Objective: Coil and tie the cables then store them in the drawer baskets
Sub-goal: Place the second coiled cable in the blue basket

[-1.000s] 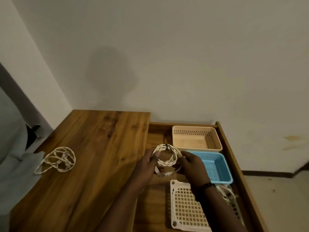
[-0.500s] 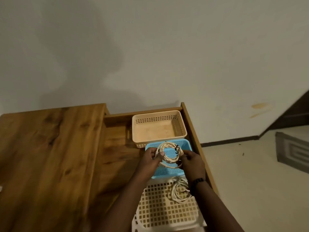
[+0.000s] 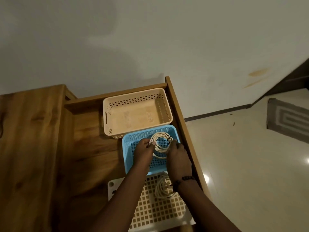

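Both hands, left and right, now hold the tied coil over the blue basket, twelve o'clock of the white basket; storing is imminent.

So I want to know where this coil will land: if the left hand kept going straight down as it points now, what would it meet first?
Most likely the mesh floor of the blue basket: the left hand holds the coiled cable over it with the right hand. Height above the floor is unclear.
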